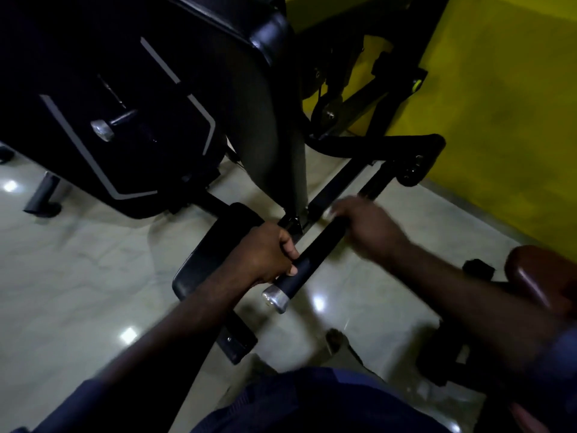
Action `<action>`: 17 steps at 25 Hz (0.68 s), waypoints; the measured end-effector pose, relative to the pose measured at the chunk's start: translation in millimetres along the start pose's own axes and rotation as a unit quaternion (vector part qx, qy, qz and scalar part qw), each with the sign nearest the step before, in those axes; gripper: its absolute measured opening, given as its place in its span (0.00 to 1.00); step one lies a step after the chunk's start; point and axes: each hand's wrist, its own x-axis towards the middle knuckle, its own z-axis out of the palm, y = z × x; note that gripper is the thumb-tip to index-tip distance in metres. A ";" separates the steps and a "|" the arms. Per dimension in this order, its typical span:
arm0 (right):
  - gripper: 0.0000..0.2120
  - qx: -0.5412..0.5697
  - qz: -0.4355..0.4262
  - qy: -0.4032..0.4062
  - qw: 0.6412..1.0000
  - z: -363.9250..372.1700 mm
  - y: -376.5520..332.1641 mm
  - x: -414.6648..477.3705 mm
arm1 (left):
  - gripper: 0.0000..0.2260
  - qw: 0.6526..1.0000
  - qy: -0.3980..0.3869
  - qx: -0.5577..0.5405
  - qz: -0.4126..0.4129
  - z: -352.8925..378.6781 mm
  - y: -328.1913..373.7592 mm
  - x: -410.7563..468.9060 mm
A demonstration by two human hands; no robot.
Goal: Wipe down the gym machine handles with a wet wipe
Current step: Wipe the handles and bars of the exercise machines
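Two hands on one black foam handle (307, 256): left hand (265, 254) clenched near its chrome cap (276, 297), likely steadying, right hand (365, 225), blurred, pressing a pale wet wipe (330, 210) at the far end.

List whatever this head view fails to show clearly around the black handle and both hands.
- Pale wet wipe: motion blur smears it under the right hand.
- Black foam handle: its near stretch is wrapped by the left hand.
- Reddish-brown padded seat: cut by the right edge.
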 end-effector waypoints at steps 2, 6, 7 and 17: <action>0.22 -0.042 -0.145 -0.080 0.985 1.8 -1.8 -15.5 | 0.14 0.999 0.012 0.003 -0.031 3.1 2.9 -1.3; 0.26 -0.189 -0.108 -0.049 0.975 -62.7 88.2 60.3 | 0.11 0.995 0.046 -0.037 -0.085 7.2 4.9 -14.9; 0.25 -0.194 -0.093 -0.030 0.976 -62.9 99.6 67.3 | 0.09 0.991 0.072 -0.047 -0.101 9.6 3.3 -22.9; 0.36 0.082 -0.244 0.051 0.965 28.2 27.0 -28.3 | 0.08 0.904 0.271 -0.304 -0.126 44.4 -23.6 -120.4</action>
